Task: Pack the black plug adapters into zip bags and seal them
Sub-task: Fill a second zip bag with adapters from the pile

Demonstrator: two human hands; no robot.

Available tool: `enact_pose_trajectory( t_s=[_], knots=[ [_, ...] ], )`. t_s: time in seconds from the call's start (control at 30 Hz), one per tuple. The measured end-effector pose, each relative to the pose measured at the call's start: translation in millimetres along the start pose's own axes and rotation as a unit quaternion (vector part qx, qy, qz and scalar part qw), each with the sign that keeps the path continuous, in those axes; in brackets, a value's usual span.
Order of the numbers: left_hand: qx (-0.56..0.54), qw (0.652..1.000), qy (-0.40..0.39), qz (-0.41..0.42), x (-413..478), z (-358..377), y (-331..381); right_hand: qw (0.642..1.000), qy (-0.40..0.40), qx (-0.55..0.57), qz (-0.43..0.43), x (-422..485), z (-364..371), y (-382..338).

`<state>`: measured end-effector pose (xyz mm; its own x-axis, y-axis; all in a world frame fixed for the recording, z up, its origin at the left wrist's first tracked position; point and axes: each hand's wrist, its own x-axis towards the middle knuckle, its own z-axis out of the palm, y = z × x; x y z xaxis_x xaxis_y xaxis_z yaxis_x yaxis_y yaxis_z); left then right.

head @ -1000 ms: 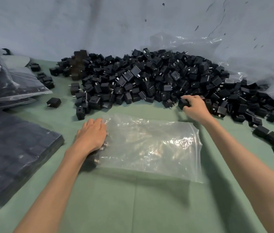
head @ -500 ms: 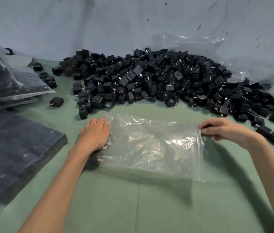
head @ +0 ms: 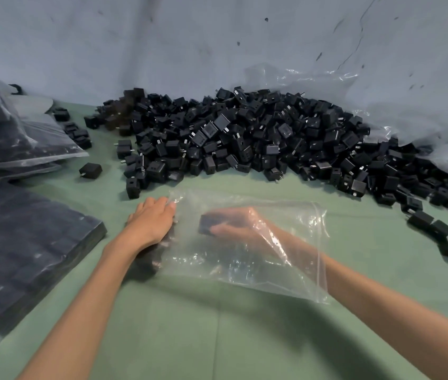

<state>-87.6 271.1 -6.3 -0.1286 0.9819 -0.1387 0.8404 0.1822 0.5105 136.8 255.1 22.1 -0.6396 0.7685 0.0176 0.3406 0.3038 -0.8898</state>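
Right hand [head: 235, 227] deep inside zip bag [head: 294, 259], grip curled round one black adapter [head: 208, 222], likely seating it near the closed end. Left hand [head: 153, 220], fingers flat, pins that end to desk [head: 217, 338] against sliding.

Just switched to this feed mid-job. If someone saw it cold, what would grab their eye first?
The big heap of black plug adapters against the back wall, spreading right along the green table. Next, the clear zip bag in front of it, with the right hand reached inside holding one adapter while the left hand presses on the bag's left end. Filled bags lie stacked at far left.
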Motion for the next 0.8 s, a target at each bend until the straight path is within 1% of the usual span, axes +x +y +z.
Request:
enact_pose_trajectory(
  t_s=[0.07, 0.1, 0.17, 0.23, 0.27, 0.33, 0.37, 0.4, 0.43, 0.5, 0.53, 0.57, 0.63, 0.7, 0.8],
  knots=[
    [-0.010, 1.000, 0.003, -0.005, 1.0, 0.5, -0.6, 0.998, 0.048, -0.017, 0.019, 14.8, 14.3, 1.0],
    [-0.016, 1.000, 0.004, -0.006, 1.4, 0.7, -0.7, 0.998, 0.065, -0.001, 0.022, 20.2, 20.3, 0.9],
    [-0.026, 1.000, 0.005, -0.012, 2.3, 1.4, -1.4, 0.997, 0.074, 0.005, 0.011, 29.6, 28.3, 0.3],
    [-0.027, 1.000, 0.003, -0.010, 3.3, 0.7, -3.2, 0.992, 0.092, -0.091, -0.011, 38.6, 32.9, 1.2],
    [-0.026, 1.000, 0.001, -0.008, 3.4, 0.8, -4.3, 0.984, 0.116, -0.135, -0.023, 40.7, 34.7, 1.5],
    [-0.017, 1.000, -0.004, 0.004, 3.5, 1.1, -6.4, 0.970, 0.173, -0.156, -0.062, 41.6, 37.6, 2.9],
    [-0.011, 1.000, -0.005, 0.008, 3.4, 1.2, -7.1, 0.967, 0.189, -0.155, -0.075, 41.8, 38.6, 3.2],
    [-0.007, 1.000, -0.007, 0.011, 3.4, 1.1, -7.1, 0.968, 0.193, -0.146, -0.070, 41.9, 38.8, 4.1],
    [-0.005, 1.000, -0.010, 0.010, 3.4, 1.3, -6.8, 0.972, 0.187, -0.134, -0.046, 45.9, 39.2, 4.6],
    [-0.006, 1.000, -0.014, 0.009, 3.9, 1.4, -6.3, 0.983, 0.148, -0.106, 0.017, 56.9, 39.4, 4.6],
    [-0.006, 1.000, -0.016, 0.009, 4.0, 1.2, -6.3, 0.986, 0.129, -0.100, 0.037, 62.4, 41.6, 4.7],
    [-0.006, 1.000, -0.016, 0.011, 3.8, 1.1, -6.6, 0.987, 0.127, -0.091, 0.039, 65.0, 44.3, 4.6],
    [-0.007, 1.000, -0.015, 0.015, 3.4, 1.0, -7.2, 0.987, 0.155, -0.040, -0.012, 60.1, 47.7, 5.7],
    [-0.013, 1.000, -0.008, 0.019, 2.5, 1.0, -6.8, 0.987, 0.149, -0.009, -0.060, 51.2, 49.7, 5.6],
    [-0.052, 0.998, -0.003, 0.021, 3.8, -1.0, -7.6, 0.985, 0.124, -0.081, -0.086, 47.7, 47.0, 7.3]
  ],
)
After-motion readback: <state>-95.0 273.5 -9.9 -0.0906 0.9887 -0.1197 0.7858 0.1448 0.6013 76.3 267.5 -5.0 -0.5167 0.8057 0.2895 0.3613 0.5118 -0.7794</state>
